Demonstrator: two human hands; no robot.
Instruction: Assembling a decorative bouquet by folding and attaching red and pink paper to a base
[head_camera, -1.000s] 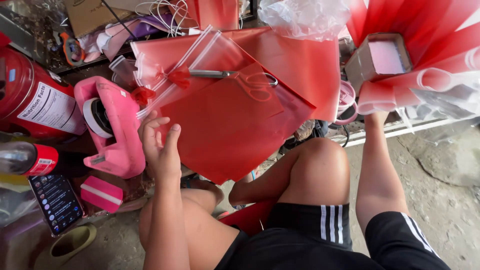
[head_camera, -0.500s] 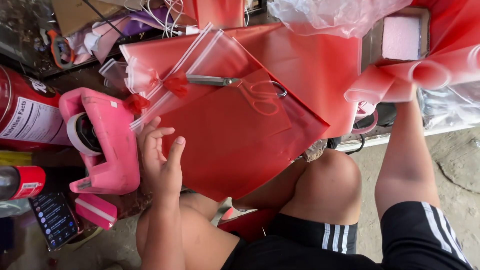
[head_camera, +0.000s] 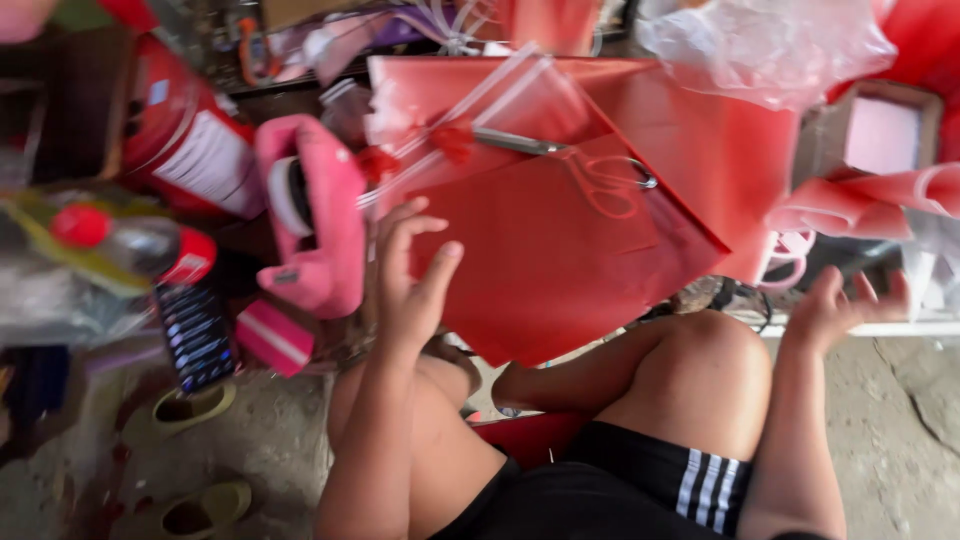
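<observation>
Here a big red paper sheet (head_camera: 560, 250) lies tilted over the person's knees, red-handled scissors (head_camera: 590, 170) resting on top. The left hand (head_camera: 410, 280) touches the sheet's left edge, fingers spread; the right hand (head_camera: 835, 305) hangs open, apart. A pink tape dispenser (head_camera: 310, 215) stands just left.

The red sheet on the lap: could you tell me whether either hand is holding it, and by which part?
The left hand rests open against the red sheet's left edge, not clearly gripping. The right hand is open and holds nothing.
</observation>
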